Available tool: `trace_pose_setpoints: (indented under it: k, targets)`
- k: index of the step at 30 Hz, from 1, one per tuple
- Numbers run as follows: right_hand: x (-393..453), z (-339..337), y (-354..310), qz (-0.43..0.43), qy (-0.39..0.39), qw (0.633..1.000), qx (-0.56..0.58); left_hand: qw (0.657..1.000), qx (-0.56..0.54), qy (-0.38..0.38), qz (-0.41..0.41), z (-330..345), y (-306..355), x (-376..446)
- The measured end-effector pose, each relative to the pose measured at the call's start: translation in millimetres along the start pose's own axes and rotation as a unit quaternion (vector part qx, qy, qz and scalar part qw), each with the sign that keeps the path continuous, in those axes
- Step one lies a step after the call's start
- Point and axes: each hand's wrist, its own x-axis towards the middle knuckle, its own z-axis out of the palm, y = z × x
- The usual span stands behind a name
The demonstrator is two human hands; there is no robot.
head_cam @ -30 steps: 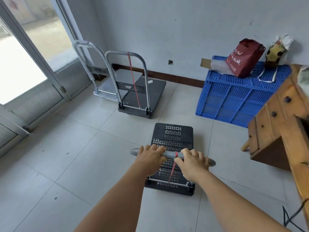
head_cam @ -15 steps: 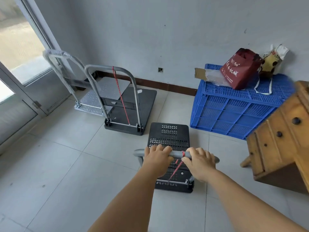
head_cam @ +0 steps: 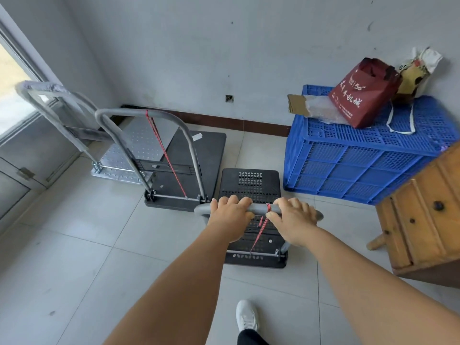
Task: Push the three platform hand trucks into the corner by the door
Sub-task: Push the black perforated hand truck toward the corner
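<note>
A small black perforated hand truck (head_cam: 250, 185) stands on the tiled floor straight ahead of me. Its grey handle bar (head_cam: 258, 208) has a red cord tied at the middle. My left hand (head_cam: 230, 216) and my right hand (head_cam: 291, 220) both grip this bar, side by side. Just to its left stands a larger black hand truck (head_cam: 199, 160) with an upright grey handle and a red cord. A silver metal hand truck (head_cam: 134, 150) sits beyond it in the corner, next to the glass door (head_cam: 15, 135).
A blue plastic crate (head_cam: 361, 160) stands against the wall right of the small truck, with a red bag (head_cam: 361, 93) and other bags on top. A wooden drawer cabinet (head_cam: 423, 210) is close on the right. My white shoe (head_cam: 246, 316) shows below.
I have walked forward with the small black truck. It has rolled closer to the wall, and now sits beside the larger black truck and the blue crate.
</note>
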Motion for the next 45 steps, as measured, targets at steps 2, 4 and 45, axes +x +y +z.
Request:
trace_pose_setpoints:
  k: [2,4,45]
  targets:
    - [19.1,-7.0,0.8,-0.001,0.004,1.0,0.001,1.0,0.002,-0.004,0.0,-7.4,-1.3,19.2]
    - [38.5,-16.0,2.0,-0.005,0.004,1.0,0.002,1.0,0.004,-0.008,-0.001,-14.5,-1.5,39.0]
    - [128.6,-44.3,-430.7,-0.181,0.065,0.966,0.173,0.954,-0.206,0.169,-0.137,-182.4,-395.7,-5.8]
